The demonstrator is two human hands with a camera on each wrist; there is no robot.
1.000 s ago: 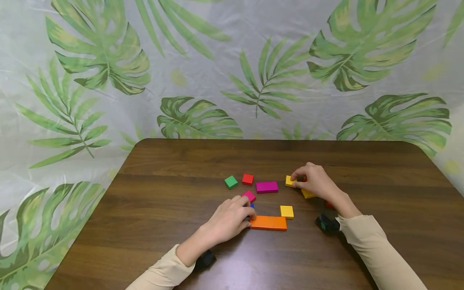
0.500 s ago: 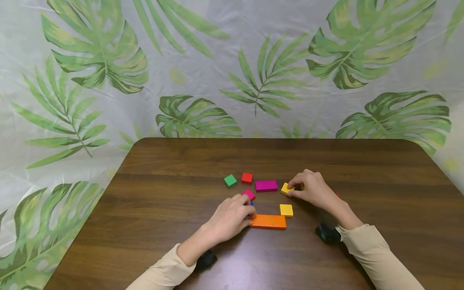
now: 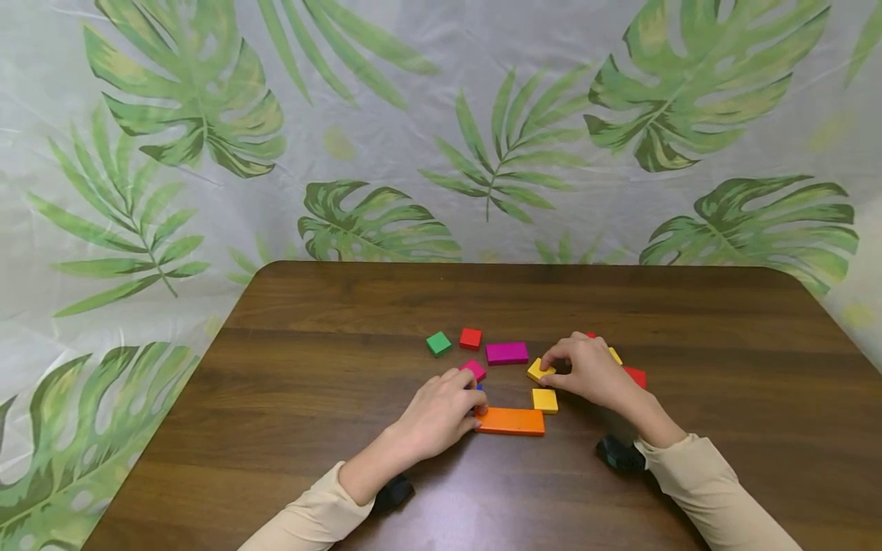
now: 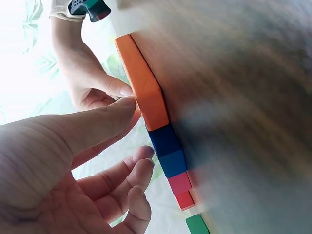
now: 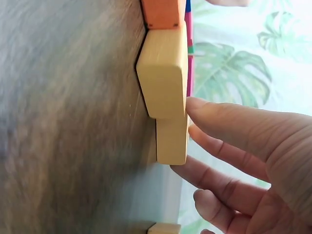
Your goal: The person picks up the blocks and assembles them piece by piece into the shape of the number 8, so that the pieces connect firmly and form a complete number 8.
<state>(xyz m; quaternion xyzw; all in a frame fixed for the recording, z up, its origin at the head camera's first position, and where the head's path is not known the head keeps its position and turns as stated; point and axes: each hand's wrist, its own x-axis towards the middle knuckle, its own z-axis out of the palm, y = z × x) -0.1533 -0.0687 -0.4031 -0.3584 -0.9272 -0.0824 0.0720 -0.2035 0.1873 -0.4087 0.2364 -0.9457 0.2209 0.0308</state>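
My right hand pinches a small yellow block between thumb and fingers, low on the table. Just nearer than it lies another yellow block, against the right end of a long orange block; the right wrist view shows the held block close behind that one. My left hand rests at the orange block's left end, thumb and index at its top edge, the other fingers loosely bent. Beside that end a blue block is mostly hidden in the head view, with a pink block beyond it.
A purple block, a red block and a green block lie farther back. Right of my right hand, another red block shows partly. The wooden table ends at a leaf-print cloth.
My right hand has brought the yellow block nearer and slightly left, from beside the purple block to just behind the other yellow block. My left hand has stayed at the orange block.
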